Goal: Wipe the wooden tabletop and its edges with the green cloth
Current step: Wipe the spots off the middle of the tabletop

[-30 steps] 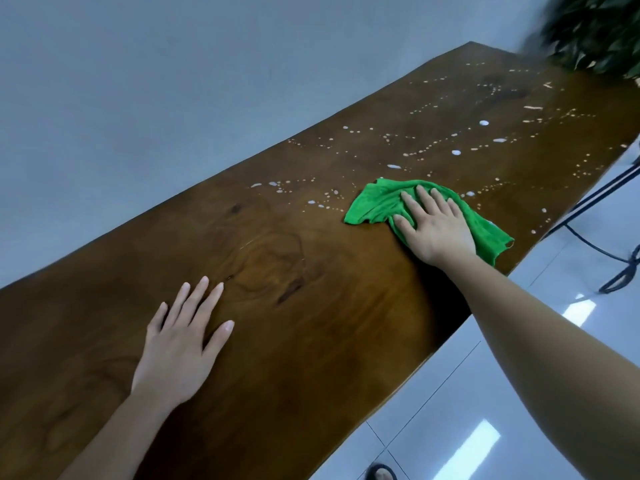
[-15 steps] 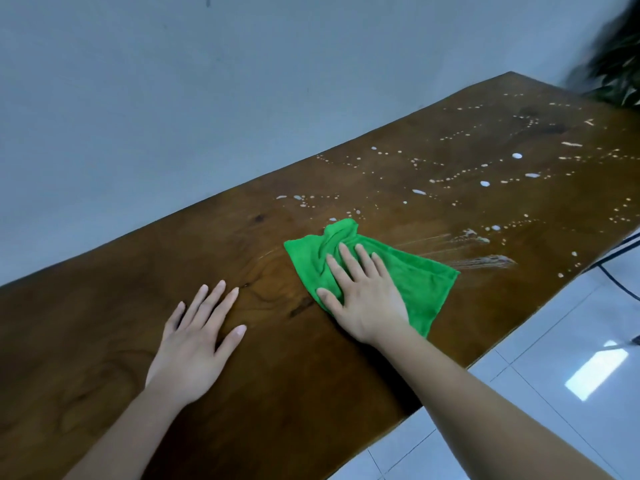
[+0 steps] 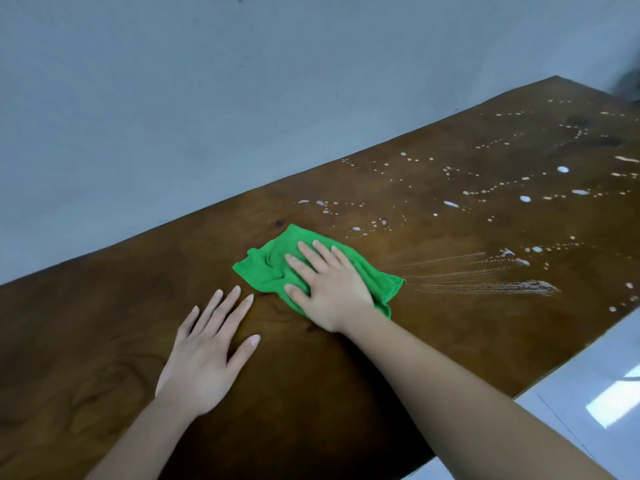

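**Q:** Location of the green cloth (image 3: 266, 271)?
**A:** Flat on the wooden tabletop (image 3: 104, 323), under the right hand (image 3: 329, 289). Its crumpled edge extends beyond the fingertips.
**Q:** Hand states?
**A:** Right: fingers straight, pressing the cloth. Left hand (image 3: 207, 351): flat on bare wood just beside the cloth, fingers spread. Wet streaks (image 3: 485, 282) and white droplets (image 3: 562, 169) lie to the right.

Dark brown wooden bench (image 3: 104, 341), grain visible. Green cloth (image 3: 266, 268) lay crumpled near bench middle; right grip (image 3: 329, 285) pressed flat on it, fingers straight. Left grip (image 3: 207, 355) rested flat on bare wood, just beside cloth. White droplets (image 3: 562, 169) were scattered over right part. Wet streaks (image 3: 485, 282) ran right of cloth.
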`<move>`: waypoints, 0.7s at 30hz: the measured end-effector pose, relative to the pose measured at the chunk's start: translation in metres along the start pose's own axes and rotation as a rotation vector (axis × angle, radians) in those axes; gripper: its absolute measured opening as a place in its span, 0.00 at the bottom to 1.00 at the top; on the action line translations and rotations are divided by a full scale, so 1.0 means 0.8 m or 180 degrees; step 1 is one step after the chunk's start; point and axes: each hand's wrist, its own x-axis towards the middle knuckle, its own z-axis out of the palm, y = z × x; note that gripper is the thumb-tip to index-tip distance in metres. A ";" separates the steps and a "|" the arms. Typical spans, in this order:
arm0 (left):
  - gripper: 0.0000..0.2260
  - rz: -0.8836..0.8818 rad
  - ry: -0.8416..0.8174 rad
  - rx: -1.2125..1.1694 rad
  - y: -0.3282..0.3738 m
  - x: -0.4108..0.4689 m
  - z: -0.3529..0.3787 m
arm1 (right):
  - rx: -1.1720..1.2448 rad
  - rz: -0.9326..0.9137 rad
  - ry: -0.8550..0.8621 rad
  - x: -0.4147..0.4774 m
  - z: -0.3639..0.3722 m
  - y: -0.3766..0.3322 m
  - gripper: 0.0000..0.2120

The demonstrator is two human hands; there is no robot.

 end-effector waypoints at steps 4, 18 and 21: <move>0.32 -0.0012 0.0003 -0.0013 -0.002 0.002 0.000 | -0.0005 0.0449 0.0086 0.021 -0.026 0.075 0.37; 0.32 -0.0032 0.0090 -0.0070 -0.002 0.002 0.000 | -0.0121 0.1539 0.0152 -0.010 -0.062 0.186 0.43; 0.32 -0.0035 0.0115 -0.0085 -0.002 0.003 0.000 | -0.0234 0.1073 0.0088 -0.023 -0.044 0.129 0.44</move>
